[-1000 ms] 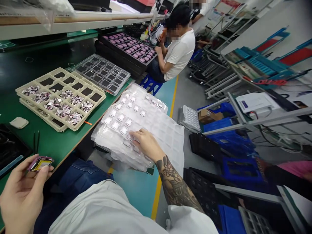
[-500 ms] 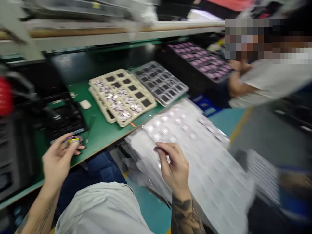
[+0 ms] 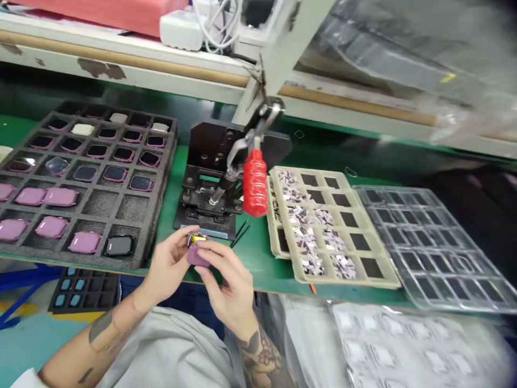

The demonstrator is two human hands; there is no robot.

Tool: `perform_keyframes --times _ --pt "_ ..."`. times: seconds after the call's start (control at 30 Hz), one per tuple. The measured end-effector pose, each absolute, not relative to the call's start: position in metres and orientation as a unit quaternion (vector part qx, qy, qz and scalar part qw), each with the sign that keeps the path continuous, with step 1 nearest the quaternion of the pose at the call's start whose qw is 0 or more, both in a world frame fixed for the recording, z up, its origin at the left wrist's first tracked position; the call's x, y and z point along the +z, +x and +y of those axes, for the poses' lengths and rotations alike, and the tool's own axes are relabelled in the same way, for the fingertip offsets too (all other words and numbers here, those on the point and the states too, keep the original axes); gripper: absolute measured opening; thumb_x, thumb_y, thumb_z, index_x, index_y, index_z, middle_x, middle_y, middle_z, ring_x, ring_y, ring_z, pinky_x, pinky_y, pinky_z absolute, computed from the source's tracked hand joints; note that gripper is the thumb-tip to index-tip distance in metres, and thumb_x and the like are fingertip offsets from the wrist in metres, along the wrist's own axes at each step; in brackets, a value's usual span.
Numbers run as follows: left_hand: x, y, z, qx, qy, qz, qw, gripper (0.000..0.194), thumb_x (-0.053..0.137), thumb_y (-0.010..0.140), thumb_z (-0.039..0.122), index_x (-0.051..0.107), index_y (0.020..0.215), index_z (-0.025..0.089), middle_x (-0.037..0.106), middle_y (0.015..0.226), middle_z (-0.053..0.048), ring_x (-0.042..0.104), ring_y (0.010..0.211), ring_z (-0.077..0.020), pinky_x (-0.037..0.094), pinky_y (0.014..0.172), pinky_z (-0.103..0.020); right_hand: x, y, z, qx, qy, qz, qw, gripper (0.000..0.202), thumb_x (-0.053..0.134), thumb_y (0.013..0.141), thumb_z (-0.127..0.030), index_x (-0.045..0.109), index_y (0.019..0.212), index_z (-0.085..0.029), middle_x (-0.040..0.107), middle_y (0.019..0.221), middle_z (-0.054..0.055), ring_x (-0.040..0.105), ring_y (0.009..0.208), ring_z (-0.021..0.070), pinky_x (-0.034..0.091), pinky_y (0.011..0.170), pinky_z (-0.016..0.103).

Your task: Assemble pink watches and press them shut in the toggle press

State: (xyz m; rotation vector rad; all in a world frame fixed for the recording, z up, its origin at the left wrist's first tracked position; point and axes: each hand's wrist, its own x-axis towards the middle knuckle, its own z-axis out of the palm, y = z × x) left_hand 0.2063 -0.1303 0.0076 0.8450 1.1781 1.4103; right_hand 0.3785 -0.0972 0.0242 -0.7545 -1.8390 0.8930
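- Right hand (image 3: 232, 285) has swung over from the white plastic sheets (image 3: 375, 326) since half a second ago and now meets the left hand (image 3: 165, 267).
- So the small casing (image 3: 197, 237) with yellow showing inside is up between both hands, around the bench's front edge. Left thumb and fingers are pinching it.
- Right fingers are closed on a purple cover (image 3: 197, 255), held right up against the casing. Can't tell if the two are actually joined, fingers hide too much.
- Just behind the hands sits a black clamp fixture (image 3: 202, 207) with a chunky red handle (image 3: 255, 186) hanging down its right side. Couple of thin black tools (image 3: 241, 233) lie beside its base on the green bench (image 3: 258, 269).
- Left of that, a dark foam tray (image 3: 155, 215) full of purple casings and dark-faced ones, with a black one in the front right corner.
- Right of the fixture, a beige tray (image 3: 369, 281) with heaps of shiny little bits plus dark squares, and a clear tray (image 3: 407, 231) next to it.
- Up top, a shelf (image 3: 351, 102) with a white box (image 3: 181, 29) and cables.
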Motion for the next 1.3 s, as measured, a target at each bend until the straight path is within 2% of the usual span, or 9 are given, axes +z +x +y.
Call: perform_keyframes --times 0.17,0.33,0.43,0.63,0.93,1.13,1.2,1.23,1.3 --pt "0.006 0.202 -0.136 0.584 0.364 0.457 0.563 0.057 0.078 0.104 0.038 0.064 0.155 0.017 0.081 0.136 -0.019 0.085 0.103 -0.0253 0.069 0.097 -0.038 0.013 0.371 -0.08 0.342 -0.343 -0.741 0.466 0.034 0.08 0.1 -0.016 0.076 0.131 -0.031 0.081 0.13 0.01 0.074 0.122 0.0309 0.062 0.109 0.06" --pt "0.005 0.202 -0.134 0.599 0.332 0.47 0.556 0.04 0.076 0.106 0.04 0.075 0.14 0.018 0.082 0.134 -0.017 0.085 0.107 -0.0272 0.071 0.096 -0.038 0.007 0.368 -0.078 0.354 -0.338 -0.749 0.446 0.039 0.079 0.1 -0.015 0.075 0.135 -0.032 0.081 0.134 0.009 0.074 0.127 0.0295 0.063 0.111 0.055" --pt "0.006 0.201 -0.134 0.602 0.329 0.454 0.569 0.039 0.075 0.108 0.036 0.073 0.144 0.02 0.086 0.124 -0.015 0.087 0.101 -0.0259 0.072 0.093 -0.038 0.004 0.369 -0.081 0.351 -0.377 -0.72 0.465 0.041 0.08 0.1 -0.022 0.073 0.14 -0.03 0.077 0.141 0.012 0.073 0.132 0.0322 0.062 0.113 0.056" --pt "0.008 0.195 -0.138 0.573 0.395 0.477 0.537 0.027 0.074 0.108 0.029 0.082 0.132 0.02 0.086 0.125 -0.012 0.087 0.093 -0.0225 0.073 0.089 -0.031 0.004 0.372 -0.078 0.397 -0.376 -0.705 0.452 0.015 0.069 0.107 -0.024 0.08 0.118 -0.025 0.081 0.114 0.01 0.077 0.108 0.0268 0.065 0.096 0.046" --pt "-0.001 0.203 -0.146 0.59 0.532 0.526 0.302 0.028 0.075 0.104 0.013 0.086 0.127 0.025 0.09 0.109 -0.003 0.087 0.09 -0.0161 0.067 0.089 -0.019 0.007 0.37 -0.08 0.373 -0.341 -0.736 0.452 0.015 0.061 0.111 -0.024 0.075 0.116 -0.023 0.077 0.11 0.01 0.072 0.104 0.0257 0.06 0.095 0.047" --pt "-0.005 0.205 -0.144 0.593 0.471 0.538 0.37 0.017 0.071 0.108 0.025 0.084 0.119 0.021 0.088 0.1 -0.005 0.084 0.078 -0.0169 0.068 0.078 -0.023 0.032 0.376 -0.07 0.28 -0.321 -0.798 0.426 0.015 0.064 0.108 -0.019 0.073 0.119 -0.024 0.078 0.111 0.008 0.073 0.106 0.026 0.061 0.097 0.049" --pt "-0.005 0.206 -0.141 0.592 0.428 0.539 0.419 0.025 0.07 0.109 0.032 0.082 0.128 0.02 0.088 0.1 -0.006 0.084 0.077 -0.0185 0.069 0.076 -0.025 0.052 0.382 -0.055 0.177 -0.343 -0.778 0.496 0.024 0.064 0.109 -0.027 0.072 0.131 -0.026 0.075 0.127 0.012 0.072 0.119 0.0303 0.061 0.104 0.054" --pt "-0.006 0.206 -0.14 0.589 0.412 0.538 0.44 0.03 0.07 0.11 0.035 0.081 0.133 0.02 0.088 0.102 -0.007 0.085 0.077 -0.0195 0.069 0.076 -0.026 0.064 0.384 -0.044 0.12 -0.349 -0.754 0.543 0.031 0.062 0.11 -0.037 0.07 0.138 -0.025 0.071 0.136 0.015 0.07 0.126 0.0337 0.061 0.107 0.058" --pt "-0.009 0.206 -0.139 0.584 0.393 0.531 0.472 0.039 0.072 0.109 0.04 0.079 0.141 0.02 0.089 0.108 -0.009 0.087 0.083 -0.022 0.071 0.079 -0.029 0.088 0.384 -0.019 0.039 -0.349 -0.746 0.567 0.051 0.055 0.11 -0.061 0.066 0.145 -0.026 0.064 0.145 0.016 0.066 0.136 0.0382 0.058 0.115 0.065"
